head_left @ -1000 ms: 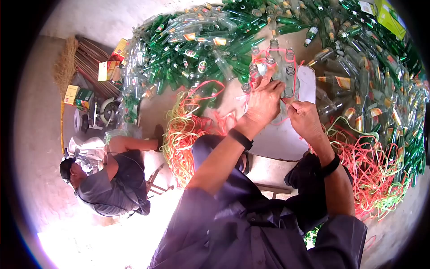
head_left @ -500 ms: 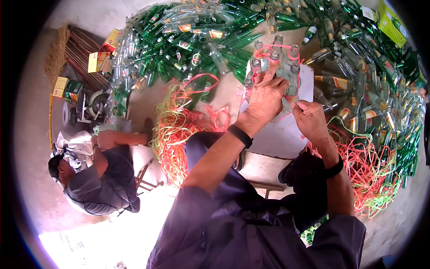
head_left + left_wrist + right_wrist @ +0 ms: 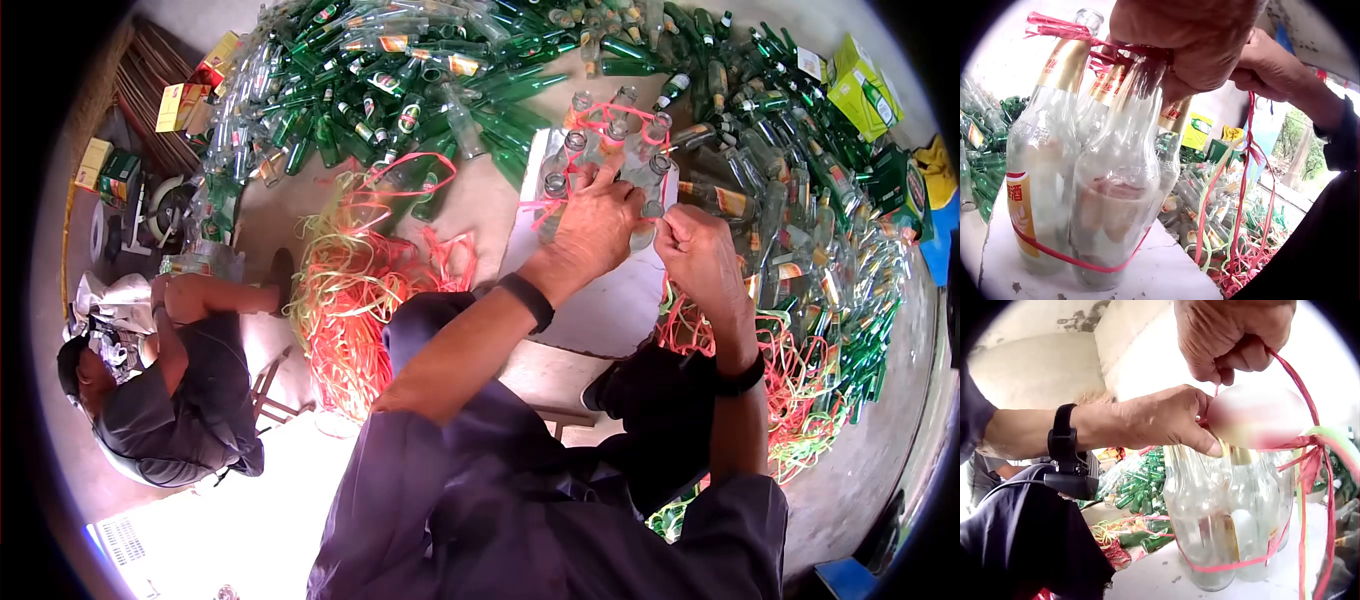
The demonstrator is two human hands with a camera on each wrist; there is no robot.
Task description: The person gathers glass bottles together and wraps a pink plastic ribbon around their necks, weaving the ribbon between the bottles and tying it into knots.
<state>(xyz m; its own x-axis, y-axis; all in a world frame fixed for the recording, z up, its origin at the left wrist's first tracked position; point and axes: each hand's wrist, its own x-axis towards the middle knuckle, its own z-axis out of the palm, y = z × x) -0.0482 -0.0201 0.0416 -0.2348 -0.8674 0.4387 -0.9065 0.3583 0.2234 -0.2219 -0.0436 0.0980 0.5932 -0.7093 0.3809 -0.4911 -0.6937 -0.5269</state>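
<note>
A bundle of clear glass bottles (image 3: pixel 612 140) stands upright on a white slab (image 3: pixel 610 300), bound with red string round the necks and the lower bodies (image 3: pixel 1054 253). My left hand (image 3: pixel 597 222) lies on top of the bundle, its fingers curled over the bottle necks (image 3: pixel 1191 37). My right hand (image 3: pixel 700 250) is just right of the bundle and pinches a taut strand of red string (image 3: pixel 1300 381) that runs to the bottle necks. The wrist views show gold neck labels on the bottles (image 3: pixel 1210 531).
A big pile of green and clear bottles (image 3: pixel 400 90) rings the slab at the back and right. Heaps of red and yellow string lie on the left (image 3: pixel 350 290) and right (image 3: pixel 790 380). Another person (image 3: pixel 170 390) sits at the left. Green boxes (image 3: pixel 860 85) stand far right.
Both hands have stayed on the bundle. My right hand has closed in a little towards the bottles with the string. The head view has swung, so everything sits further left.
</note>
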